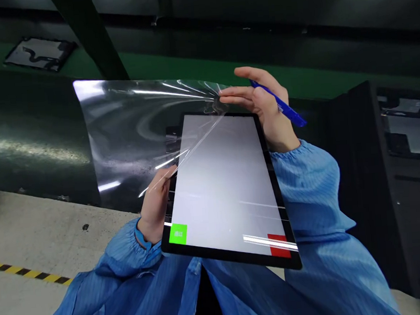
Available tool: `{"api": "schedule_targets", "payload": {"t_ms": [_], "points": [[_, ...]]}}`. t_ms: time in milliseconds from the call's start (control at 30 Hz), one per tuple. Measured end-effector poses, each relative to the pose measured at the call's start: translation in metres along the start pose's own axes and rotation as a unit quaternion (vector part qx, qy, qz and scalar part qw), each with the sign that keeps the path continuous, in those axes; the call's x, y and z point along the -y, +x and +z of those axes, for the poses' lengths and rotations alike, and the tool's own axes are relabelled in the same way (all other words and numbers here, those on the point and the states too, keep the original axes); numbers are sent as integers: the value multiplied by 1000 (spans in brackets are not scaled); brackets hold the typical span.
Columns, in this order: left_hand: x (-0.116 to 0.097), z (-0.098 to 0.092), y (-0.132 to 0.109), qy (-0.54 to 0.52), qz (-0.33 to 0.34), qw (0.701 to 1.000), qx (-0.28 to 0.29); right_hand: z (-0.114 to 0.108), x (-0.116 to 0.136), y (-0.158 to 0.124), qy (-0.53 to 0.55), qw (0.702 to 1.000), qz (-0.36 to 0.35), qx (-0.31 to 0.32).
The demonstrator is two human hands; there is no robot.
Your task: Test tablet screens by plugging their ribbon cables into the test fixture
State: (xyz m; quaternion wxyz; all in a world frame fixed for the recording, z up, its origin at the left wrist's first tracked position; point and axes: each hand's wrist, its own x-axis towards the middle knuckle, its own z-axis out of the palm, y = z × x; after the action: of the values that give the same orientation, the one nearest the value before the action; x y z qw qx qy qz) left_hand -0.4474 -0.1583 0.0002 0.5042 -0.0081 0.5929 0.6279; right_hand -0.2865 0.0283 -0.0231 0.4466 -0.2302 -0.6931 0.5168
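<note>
Film lifted off a lit tablet

The right hand point(264, 103) pinched the clear film point(129, 129) at the tablet's point(226, 185) far edge, pen point(281, 105) tucked between fingers; the left hand point(157, 204) gripped its left edge.

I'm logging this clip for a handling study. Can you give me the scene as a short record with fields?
left hand: grips the tablet's left edge
right hand: pinches the clear film at the tablet's top edge, with a blue pen tucked in it
tablet: tilted, screen lit grey, green square bottom left, red square bottom right
clear film: lifted off most of the screen, spread out to the left
behind: green conveyor belt carrying a tray
</note>
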Motion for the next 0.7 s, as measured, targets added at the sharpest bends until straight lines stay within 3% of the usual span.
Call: {"api": "schedule_targets", "payload": {"t_ms": [100,267,467,700], "points": [[-8,13,-7,12,-7,999,-48,1,-3,1,-2,1000,1,-11],[-7,12,-7,22,54,998,-38,2,-10,2,14,1000,-3,-19],[-12,17,-11,79,43,993,-76,-1,-15,2,22,1000,-7,-2],[-4,12,-12,209,159,963,-60,7,-11,-2,34,999,-7,-37]]}}
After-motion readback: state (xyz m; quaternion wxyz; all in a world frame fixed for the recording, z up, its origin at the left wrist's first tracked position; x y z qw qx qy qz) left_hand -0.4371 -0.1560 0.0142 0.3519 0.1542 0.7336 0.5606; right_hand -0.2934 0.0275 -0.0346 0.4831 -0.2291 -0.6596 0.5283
